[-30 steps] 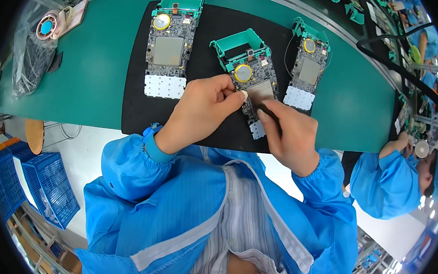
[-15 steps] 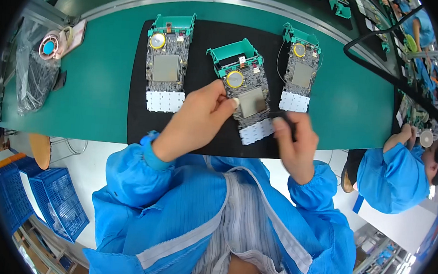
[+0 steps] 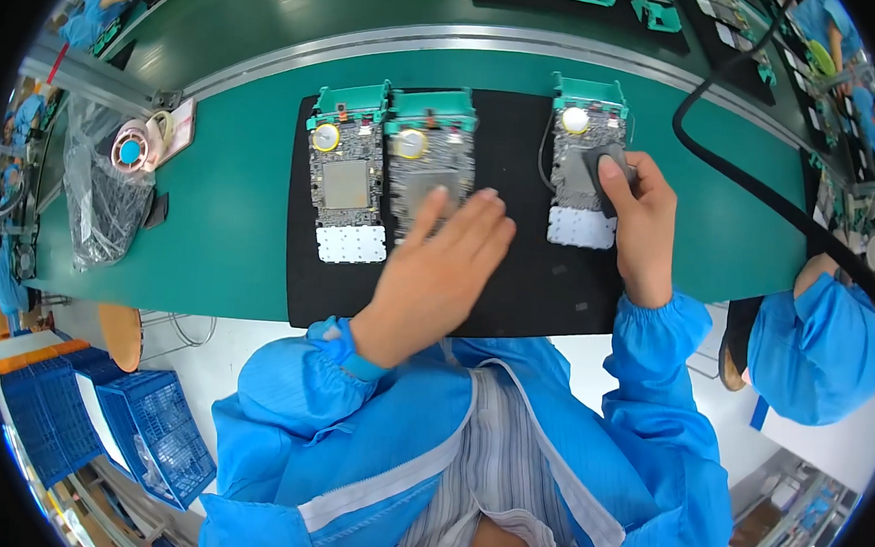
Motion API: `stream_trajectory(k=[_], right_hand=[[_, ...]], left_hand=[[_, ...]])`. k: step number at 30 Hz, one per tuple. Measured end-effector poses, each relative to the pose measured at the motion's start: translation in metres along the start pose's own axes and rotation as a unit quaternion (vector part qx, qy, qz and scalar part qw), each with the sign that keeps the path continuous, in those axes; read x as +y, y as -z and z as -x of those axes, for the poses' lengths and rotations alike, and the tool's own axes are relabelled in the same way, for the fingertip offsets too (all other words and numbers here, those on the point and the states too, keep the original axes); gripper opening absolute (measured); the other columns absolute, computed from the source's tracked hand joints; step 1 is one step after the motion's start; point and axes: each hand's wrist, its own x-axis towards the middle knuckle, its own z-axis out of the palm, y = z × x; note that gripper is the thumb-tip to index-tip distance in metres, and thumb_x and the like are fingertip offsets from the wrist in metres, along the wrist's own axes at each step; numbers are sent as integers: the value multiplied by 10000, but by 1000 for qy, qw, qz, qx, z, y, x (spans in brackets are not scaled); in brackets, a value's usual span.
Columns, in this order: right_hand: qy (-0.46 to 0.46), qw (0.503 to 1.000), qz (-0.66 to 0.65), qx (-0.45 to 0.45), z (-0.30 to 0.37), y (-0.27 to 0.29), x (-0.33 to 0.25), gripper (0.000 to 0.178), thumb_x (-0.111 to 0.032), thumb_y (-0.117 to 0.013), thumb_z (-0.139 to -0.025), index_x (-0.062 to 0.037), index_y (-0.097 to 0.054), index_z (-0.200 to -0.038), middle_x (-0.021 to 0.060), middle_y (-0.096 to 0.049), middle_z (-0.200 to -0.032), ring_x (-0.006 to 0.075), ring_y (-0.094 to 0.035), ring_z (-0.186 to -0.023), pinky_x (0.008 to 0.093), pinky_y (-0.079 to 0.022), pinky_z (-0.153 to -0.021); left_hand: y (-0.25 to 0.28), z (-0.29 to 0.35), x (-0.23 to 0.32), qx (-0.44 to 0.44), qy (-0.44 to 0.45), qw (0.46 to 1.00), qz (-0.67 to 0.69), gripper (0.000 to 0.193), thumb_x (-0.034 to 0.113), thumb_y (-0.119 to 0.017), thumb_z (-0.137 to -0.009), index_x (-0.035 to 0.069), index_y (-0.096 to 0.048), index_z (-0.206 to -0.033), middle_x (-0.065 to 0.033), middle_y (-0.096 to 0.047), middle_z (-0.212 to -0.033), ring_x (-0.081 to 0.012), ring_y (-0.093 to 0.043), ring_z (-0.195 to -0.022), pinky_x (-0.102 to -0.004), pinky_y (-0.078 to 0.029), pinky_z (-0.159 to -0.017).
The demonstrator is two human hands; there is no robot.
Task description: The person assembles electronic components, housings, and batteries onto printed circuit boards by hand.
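Observation:
Three circuit boards lie on a black mat, each with a green plastic frame at its far end, a round coin cell and a white panel at the near end. The left circuit board (image 3: 346, 183) and the blurred second circuit board (image 3: 430, 163) sit side by side. My left hand (image 3: 432, 283), fingers stretched out, is over the near end of the second board, hiding its white panel. Over the right circuit board (image 3: 581, 227), my right hand (image 3: 646, 221) pinches a small dark grey block (image 3: 604, 173) against or just above the board's right edge; contact cannot be told.
The black mat (image 3: 526, 299) covers part of a green table (image 3: 232, 191). A small fan (image 3: 132, 152) and a clear plastic bag (image 3: 101, 198) lie at left. A thick black cable (image 3: 725, 161) crosses at right. Blue crates (image 3: 157, 437) stand below left; a co-worker's sleeve (image 3: 813, 352) shows at right.
The middle board has moved left, beside the left board, and straightened. My left hand has let go and spread its fingers. My right hand has moved over the right board with the dark block.

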Motion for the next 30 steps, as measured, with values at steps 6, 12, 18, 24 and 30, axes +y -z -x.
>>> stream_trajectory(k=[6, 12, 18, 24, 30], right_hand=[[-41, 996, 38, -71, 25, 9, 10, 212, -184, -674, -870, -5, -614, -966, 33, -625, -796, 70, -542, -692, 233, -436, -615], [89, 994, 50, 39, 60, 32, 30, 160, -112, -622, -903, 2, -569, -1002, 81, -629, -833, 117, -569, -681, 233, -466, -614], [99, 990, 96, 31, 73, 26, 38, 262, -56, -587, -905, -3, -519, -1152, 120, -636, -771, 168, -634, -634, 274, -483, -548], [187, 970, 155, -12, 66, 31, 36, 259, -32, -594, -890, -2, -531, -1139, 131, -635, -751, 191, -632, -593, 279, -478, -525], [173, 973, 156, -1, 61, 28, 43, 254, -11, -601, -873, -9, -547, -1121, 113, -627, -688, 207, -626, -551, 294, -462, -493]], left_hand=[[-5, -14, 18, 129, 60, 979, 146, 296, -45, -583, -777, 14, -575, -1067, -130, -576, -1214, -320, -519, -1130, -428, -394, -947], [-36, -32, 52, 148, 139, 940, 273, 231, 9, -624, -816, 12, -544, -1033, -149, -577, -1061, -326, -556, -901, -361, -468, -757], [-41, -52, 61, 127, 167, 933, 292, 186, 20, -646, -805, 10, -524, -946, -147, -458, -878, -316, -525, -751, -386, -449, -622], [-43, -57, 64, 141, 194, 913, 330, 149, 31, -637, -827, 6, -496, -868, -159, -421, -897, -312, -519, -715, -382, -437, -579], [-51, -61, 62, 133, 206, 911, 332, 146, 14, -625, -816, 3, -485, -857, -159, -417, -893, -315, -514, -699, -389, -428, -565]])
